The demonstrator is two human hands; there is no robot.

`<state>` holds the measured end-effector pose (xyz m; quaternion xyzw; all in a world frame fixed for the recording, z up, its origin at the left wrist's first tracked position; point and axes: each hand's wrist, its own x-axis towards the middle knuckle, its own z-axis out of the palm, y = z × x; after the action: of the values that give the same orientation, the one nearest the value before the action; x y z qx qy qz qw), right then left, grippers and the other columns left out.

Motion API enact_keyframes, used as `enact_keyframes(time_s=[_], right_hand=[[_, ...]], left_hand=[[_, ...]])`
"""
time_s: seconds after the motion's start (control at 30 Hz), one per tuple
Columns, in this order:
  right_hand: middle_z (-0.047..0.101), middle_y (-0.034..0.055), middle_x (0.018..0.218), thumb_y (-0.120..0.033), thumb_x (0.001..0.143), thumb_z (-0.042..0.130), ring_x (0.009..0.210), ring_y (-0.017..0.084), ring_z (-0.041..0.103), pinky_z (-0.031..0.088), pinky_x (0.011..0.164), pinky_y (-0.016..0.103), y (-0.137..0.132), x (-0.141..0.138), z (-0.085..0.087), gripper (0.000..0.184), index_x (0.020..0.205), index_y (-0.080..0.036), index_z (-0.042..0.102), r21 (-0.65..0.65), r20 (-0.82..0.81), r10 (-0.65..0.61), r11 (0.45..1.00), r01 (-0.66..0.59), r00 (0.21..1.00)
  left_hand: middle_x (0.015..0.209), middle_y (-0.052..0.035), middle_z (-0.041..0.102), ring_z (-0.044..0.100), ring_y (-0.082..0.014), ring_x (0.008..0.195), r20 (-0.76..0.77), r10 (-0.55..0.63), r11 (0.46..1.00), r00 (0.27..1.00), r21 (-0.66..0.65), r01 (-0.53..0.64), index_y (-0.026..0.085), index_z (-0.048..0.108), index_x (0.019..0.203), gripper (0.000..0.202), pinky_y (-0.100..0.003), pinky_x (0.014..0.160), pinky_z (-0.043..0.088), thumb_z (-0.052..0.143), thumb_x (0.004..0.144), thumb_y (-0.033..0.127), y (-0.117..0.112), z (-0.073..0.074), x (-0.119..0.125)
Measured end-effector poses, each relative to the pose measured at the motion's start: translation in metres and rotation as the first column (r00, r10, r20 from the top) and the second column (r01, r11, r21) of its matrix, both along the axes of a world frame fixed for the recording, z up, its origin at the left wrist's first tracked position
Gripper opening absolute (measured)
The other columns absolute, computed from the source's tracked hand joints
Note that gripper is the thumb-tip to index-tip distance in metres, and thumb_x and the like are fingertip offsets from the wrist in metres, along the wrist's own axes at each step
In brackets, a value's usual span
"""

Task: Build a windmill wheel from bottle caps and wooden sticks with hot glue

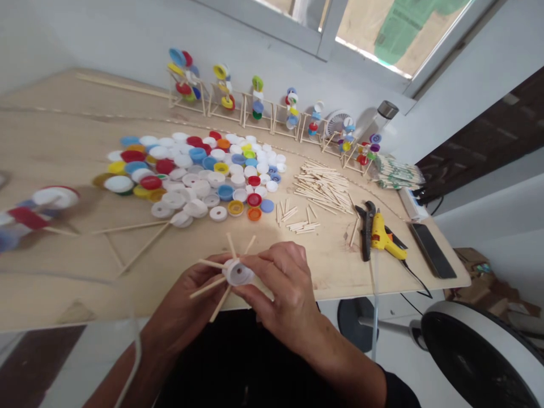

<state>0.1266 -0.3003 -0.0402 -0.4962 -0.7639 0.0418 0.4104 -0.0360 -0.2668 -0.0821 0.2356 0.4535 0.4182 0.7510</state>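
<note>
White wall (127, 34) and a window frame (272, 28) rise behind a pale wooden worktop (335, 272). Near its front edge, a white bottle cap (238, 276) is held up, with at least five short wooden sticks (212, 264) radiating from its side like spokes. The right hand (287, 286) has a narrow grip, thumb and forefinger pinching the cap's rim. The left hand (187, 300) curls behind the cap and sticks; its fingers are partly hidden, so I cannot tell how far its grip closes. Beyond lies a heap of coloured bottle caps (197, 155), with a pile of loose sticks (325, 187) to its right. Further right are a yellow glue gun (385, 238), black-handled pliers (366, 232) and a dark phone (432, 250). Seven cap wheels on stick frames (258, 106) line the wall side, near a clear bottle (372, 127). At far left, a blurred assembly (28, 218) seems to be another cap wheel.
</note>
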Motion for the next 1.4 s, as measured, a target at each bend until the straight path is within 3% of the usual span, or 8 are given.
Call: enact_keyframes(time_s=[0.27, 0.47, 0.77, 0.93, 1.1, 1.4], right_hand=[[0.070, 0.0049, 0.087, -0.031, 0.100, 0.060, 0.084, 0.019, 0.059, 0.045, 0.077, 0.036, 0.001, -0.002, -0.001, 0.019, 0.110, -0.018, 0.071, 0.011, 0.032, -0.005, 1.000, 0.005, 0.999], [0.071, 0.0048, 0.088, -0.031, 0.100, 0.060, 0.086, 0.021, 0.059, 0.044, 0.077, 0.039, 0.002, -0.009, -0.002, 0.018, 0.111, -0.019, 0.069, 0.028, 0.088, -0.011, 1.000, 0.009, 0.996], [0.069, 0.0049, 0.087, -0.032, 0.102, 0.056, 0.085, 0.020, 0.057, 0.043, 0.075, 0.039, 0.002, -0.012, -0.001, 0.021, 0.110, -0.018, 0.069, 0.079, 0.091, -0.013, 0.997, 0.006, 0.996], [0.067, 0.0051, 0.089, -0.032, 0.099, 0.062, 0.087, 0.021, 0.058, 0.044, 0.076, 0.040, 0.002, -0.012, -0.004, 0.020, 0.115, -0.020, 0.069, 0.009, 0.138, 0.000, 1.000, -0.002, 0.990], [0.068, 0.0054, 0.090, -0.032, 0.099, 0.062, 0.087, 0.021, 0.058, 0.044, 0.077, 0.039, 0.002, -0.012, -0.006, 0.021, 0.115, -0.020, 0.068, 0.007, 0.135, 0.009, 1.000, -0.010, 0.991], [0.070, 0.0055, 0.089, -0.031, 0.099, 0.061, 0.085, 0.020, 0.059, 0.043, 0.077, 0.038, 0.003, -0.007, -0.003, 0.017, 0.107, -0.019, 0.070, 0.020, 0.058, -0.038, 0.999, 0.037, 0.998]], left_hand=[[0.083, -0.0006, 0.080, 0.071, -0.0267, 0.100, -0.001, 0.002, 1.000, 1.000, -0.017, -0.002, 0.025, 0.080, 0.074, 0.042, -0.028, 0.083, 0.056, 0.099, 0.039, 0.035, 0.000, 0.004, 0.002], [0.075, -0.0016, 0.078, 0.072, -0.0330, 0.099, 0.045, -0.082, 0.997, 0.996, 0.019, 0.081, 0.023, 0.077, 0.067, 0.035, -0.033, 0.081, 0.059, 0.098, 0.041, 0.032, 0.002, 0.014, 0.003], [0.078, -0.0024, 0.078, 0.073, -0.0306, 0.092, 0.043, -0.100, 0.994, 0.994, 0.052, 0.098, 0.020, 0.073, 0.059, 0.032, -0.031, 0.076, 0.060, 0.098, 0.043, 0.033, 0.003, 0.003, -0.003], [0.077, -0.0013, 0.078, 0.073, -0.0289, 0.091, 0.041, -0.103, 0.993, 0.994, 0.066, 0.100, 0.020, 0.073, 0.060, 0.031, -0.026, 0.068, 0.058, 0.097, 0.045, 0.034, 0.003, -0.001, -0.005], [0.076, 0.0000, 0.078, 0.073, -0.0282, 0.091, 0.050, -0.084, 0.995, 0.995, 0.048, 0.082, 0.022, 0.074, 0.062, 0.029, -0.027, 0.072, 0.059, 0.097, 0.046, 0.030, 0.002, -0.003, -0.004], [0.081, -0.0025, 0.079, 0.072, -0.0290, 0.095, 0.019, -0.044, 0.999, 0.999, 0.019, 0.044, 0.022, 0.076, 0.067, 0.027, -0.028, 0.074, 0.059, 0.094, 0.046, 0.024, 0.002, 0.016, 0.006]])
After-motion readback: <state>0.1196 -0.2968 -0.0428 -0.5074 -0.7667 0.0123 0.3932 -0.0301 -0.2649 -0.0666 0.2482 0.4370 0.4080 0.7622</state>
